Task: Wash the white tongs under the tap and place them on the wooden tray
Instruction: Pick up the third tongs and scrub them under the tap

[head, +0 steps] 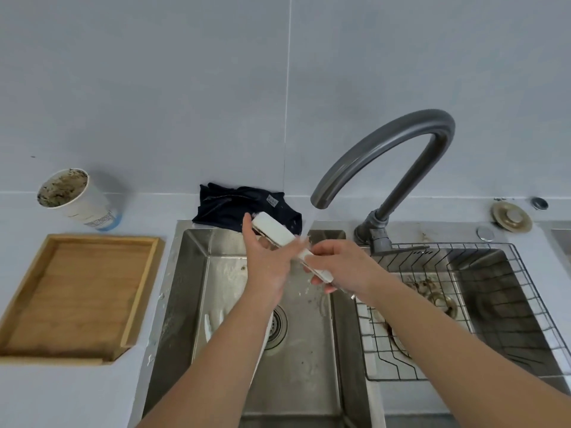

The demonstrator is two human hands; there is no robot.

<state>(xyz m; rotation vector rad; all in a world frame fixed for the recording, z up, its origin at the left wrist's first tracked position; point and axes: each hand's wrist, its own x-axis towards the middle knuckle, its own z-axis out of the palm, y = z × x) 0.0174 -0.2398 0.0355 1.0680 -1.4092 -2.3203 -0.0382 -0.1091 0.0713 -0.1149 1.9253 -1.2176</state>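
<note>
A: Where are the tongs (276,233)?

B: Over the sink (309,350), just left of the tap (383,149) spout and a little below it. They lie slanted, the broad white end up and to the left, the handle end down and to the right. Water seems to run from the spout onto them, though it is blurred.

A: Who holds them?

B: The right hand (343,267) grips the handle end, its fingers curled round it. The left hand (265,261) lies against the tongs' middle with fingers fairly straight, thumb up beside the broad end; whether it grips or only touches I cannot tell.

A: And the tray (77,295)?

B: On the desk (61,396), left of the sink, well apart from the tongs.

A: Anything else around the sink?

B: A dirty paper cup (77,199) behind the tray, left of the sink. A dark cloth (244,205) at the sink's back edge, just behind the tongs. A wire rack (457,307) over the basin to the right of the sink, and a brass plug (511,217) on the desk behind that rack.
</note>
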